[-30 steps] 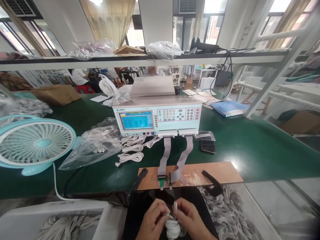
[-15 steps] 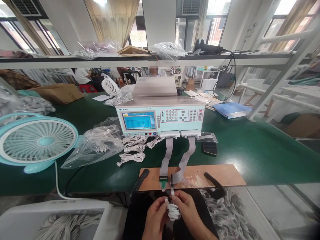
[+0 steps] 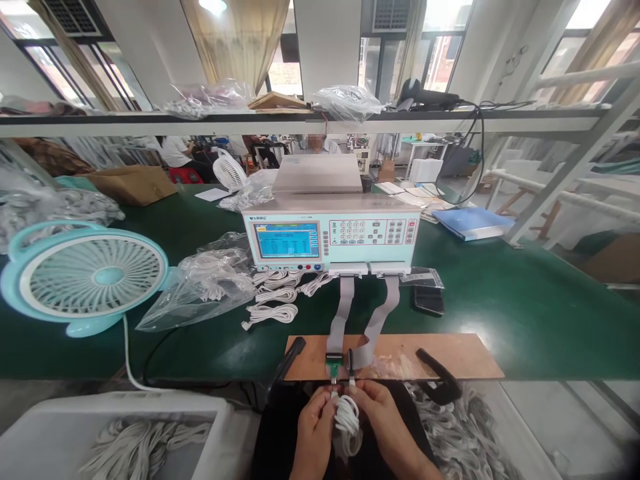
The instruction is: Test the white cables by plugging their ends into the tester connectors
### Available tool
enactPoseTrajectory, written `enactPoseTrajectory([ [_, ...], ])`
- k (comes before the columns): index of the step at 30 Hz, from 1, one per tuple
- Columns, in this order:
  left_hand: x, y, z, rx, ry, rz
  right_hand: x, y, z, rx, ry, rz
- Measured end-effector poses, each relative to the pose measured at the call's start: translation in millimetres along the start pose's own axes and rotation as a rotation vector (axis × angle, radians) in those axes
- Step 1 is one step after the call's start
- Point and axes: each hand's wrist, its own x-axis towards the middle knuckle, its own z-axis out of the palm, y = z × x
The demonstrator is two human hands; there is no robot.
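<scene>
A coiled white cable (image 3: pixel 347 415) hangs between my two hands at the table's front edge. The fingers of my left hand (image 3: pixel 316 420) pinch one end of it, close below the small green circuit board (image 3: pixel 335 368). My right hand (image 3: pixel 379 408) pinches the other end, at the black-edged connector (image 3: pixel 351 362); whether each plug is fully seated cannot be seen. Grey ribbon cables (image 3: pixel 341 313) run from the board and connector to the tester (image 3: pixel 330 233), whose blue screen (image 3: pixel 287 240) is lit.
A wooden board (image 3: pixel 450 353) lies along the table edge with black clamps (image 3: pixel 440 377). Several white coiled cables (image 3: pixel 273 313) lie before the tester. A turquoise fan (image 3: pixel 95 277) stands left, a phone (image 3: pixel 429 300) right. White bins (image 3: pixel 210 433) of cables flank my legs.
My left hand has moved up, bringing its cable end against the green board's socket. The tester's screen display has changed. The whole view has shifted slightly.
</scene>
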Motion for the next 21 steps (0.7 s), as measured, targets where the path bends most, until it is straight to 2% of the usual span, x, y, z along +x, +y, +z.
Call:
enactPoseTrajectory([
  [4,3.0,-5.1,3.1,-0.089,0.055,-0.030,-0.2,-4.0,-0.5,-0.101,-0.004,-0.022],
  [9,3.1,-2.8,7.4,-0.159,0.108,-0.059,-2.0,-4.7,-1.8,-0.117,-0.014,0.000],
  [13,-0.9,-5.3,8.9,-0.215,0.092,-0.098,-1.3,-3.9,-2.4,-0.132,-0.015,-0.016],
  [18,10.0,-15.6,12.5,-0.043,0.140,-0.073,1.0,0.1,-1.0,-0.108,-0.021,-0.022],
  [21,1.5,-1.2,8.2,0.007,0.200,-0.079,-2.5,1.9,-3.2,-0.125,0.005,0.017],
])
